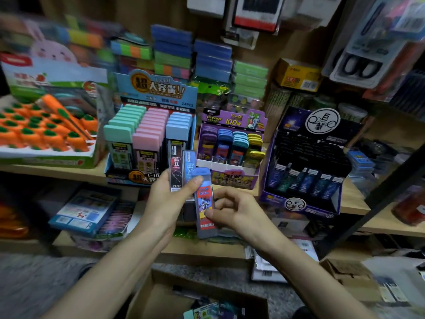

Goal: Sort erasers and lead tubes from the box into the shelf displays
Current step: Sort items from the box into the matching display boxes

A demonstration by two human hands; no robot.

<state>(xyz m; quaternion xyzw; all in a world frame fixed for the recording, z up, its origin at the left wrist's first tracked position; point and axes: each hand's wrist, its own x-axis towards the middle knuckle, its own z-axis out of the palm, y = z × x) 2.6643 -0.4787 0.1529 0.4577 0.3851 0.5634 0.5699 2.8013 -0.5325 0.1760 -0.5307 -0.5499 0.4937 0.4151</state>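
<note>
My left hand [169, 201] grips a fan of lead tubes: a black one with a constellation print [176, 166] and a light blue one [190, 164] behind it. Its thumb also lies on the top of a blue-capped tube with a red picture label [204, 206]. My right hand [234, 210] pinches that same tube lower down. Both hands hover in front of the shelf, just below the purple display of small lead cases [232, 146]. The cardboard box [161, 295] sits on the floor beneath my arms, with a few packets inside.
On the shelf [69, 171] stand a carrot eraser tray [46, 132], a blue display of pastel lead cases [147, 134] and a black display of dark tubes [308, 171]. Stacked sticky notes fill the back. Flat packs lie on the lower shelf, papers on the floor.
</note>
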